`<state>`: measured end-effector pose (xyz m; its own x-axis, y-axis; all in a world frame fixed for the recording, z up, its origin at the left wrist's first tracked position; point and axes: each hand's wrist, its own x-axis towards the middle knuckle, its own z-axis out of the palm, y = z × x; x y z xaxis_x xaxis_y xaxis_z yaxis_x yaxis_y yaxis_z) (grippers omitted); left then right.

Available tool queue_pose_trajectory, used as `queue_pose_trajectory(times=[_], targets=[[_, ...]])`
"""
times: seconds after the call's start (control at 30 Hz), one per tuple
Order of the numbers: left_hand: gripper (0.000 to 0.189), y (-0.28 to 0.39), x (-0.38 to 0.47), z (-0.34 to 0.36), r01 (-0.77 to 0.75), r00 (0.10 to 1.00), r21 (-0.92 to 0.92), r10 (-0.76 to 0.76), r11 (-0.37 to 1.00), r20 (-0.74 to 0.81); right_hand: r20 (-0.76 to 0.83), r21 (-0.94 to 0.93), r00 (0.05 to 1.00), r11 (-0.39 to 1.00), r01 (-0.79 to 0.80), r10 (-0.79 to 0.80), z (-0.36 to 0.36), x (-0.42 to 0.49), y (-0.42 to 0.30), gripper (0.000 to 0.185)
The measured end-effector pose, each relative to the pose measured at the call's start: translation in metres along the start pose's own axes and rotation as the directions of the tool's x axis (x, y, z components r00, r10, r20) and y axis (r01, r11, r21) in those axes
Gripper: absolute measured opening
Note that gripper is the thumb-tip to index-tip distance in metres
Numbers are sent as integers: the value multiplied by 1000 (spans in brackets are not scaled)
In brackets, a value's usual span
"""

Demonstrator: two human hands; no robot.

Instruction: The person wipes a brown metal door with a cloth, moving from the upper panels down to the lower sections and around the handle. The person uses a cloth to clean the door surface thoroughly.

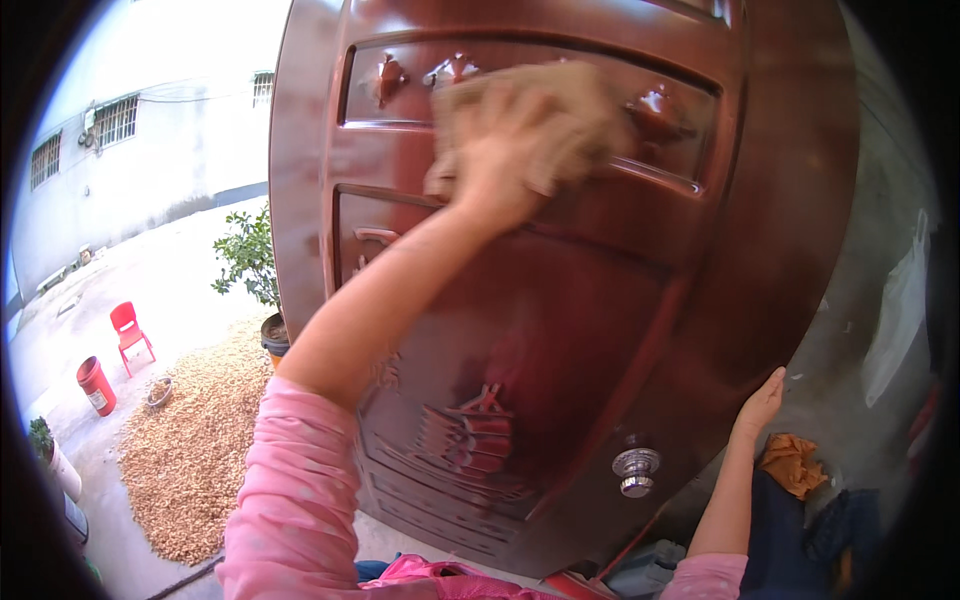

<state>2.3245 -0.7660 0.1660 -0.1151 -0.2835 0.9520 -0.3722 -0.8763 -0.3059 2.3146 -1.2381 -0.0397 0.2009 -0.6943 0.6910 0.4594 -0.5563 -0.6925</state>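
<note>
A large reddish-brown door [585, 315] with embossed panels stands open before me. My left hand [502, 142] presses a tan cloth [592, 112] against the upper raised panel; both are blurred by motion. Glossy relief ornaments [660, 112] sit in that panel on both sides of the cloth. At the door's right edge, low down, my right hand [761, 405] takes hold of the rim, its grip partly hidden. A shiny metal knob [637, 471] juts from the door left of that hand. Below the middle is a relief of a pavilion [476, 435].
Outside at left, a tan heap of small pieces [187, 450] covers the ground, with a bowl [160, 391], red bucket [96, 386] and red chair [130, 334] beside it. A potted plant [251, 259] stands by the door. Orange-brown crumpled material [793, 465] lies at right.
</note>
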Motion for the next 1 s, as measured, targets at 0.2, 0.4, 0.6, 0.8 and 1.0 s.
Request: queue_pose_trajectory(times=[0.2,0.4,0.6,0.8,1.0], targets=[[49,112,21,58,-524,851,-207,514,826,-106,61,25,998,1000,-1,0,10,-3,-8,61],[44,59,42,38,-322,947,-111,322,940,-18,25,-33,1000,999,13,-12,-4,3,-1,61],[62,-138,-17,-5,333,927,147,-294,931,-234,16,-29,1000,1000,0,1,-2,-3,-11,58],[85,-202,-45,-11,840,540,178,-825,513,-167,40,-4,998,999,-42,43,5,-11,-31,60],[45,-4,8,34,178,962,267,-110,947,-249,-1,5,1000,1000,31,-31,5,-6,-18,59]])
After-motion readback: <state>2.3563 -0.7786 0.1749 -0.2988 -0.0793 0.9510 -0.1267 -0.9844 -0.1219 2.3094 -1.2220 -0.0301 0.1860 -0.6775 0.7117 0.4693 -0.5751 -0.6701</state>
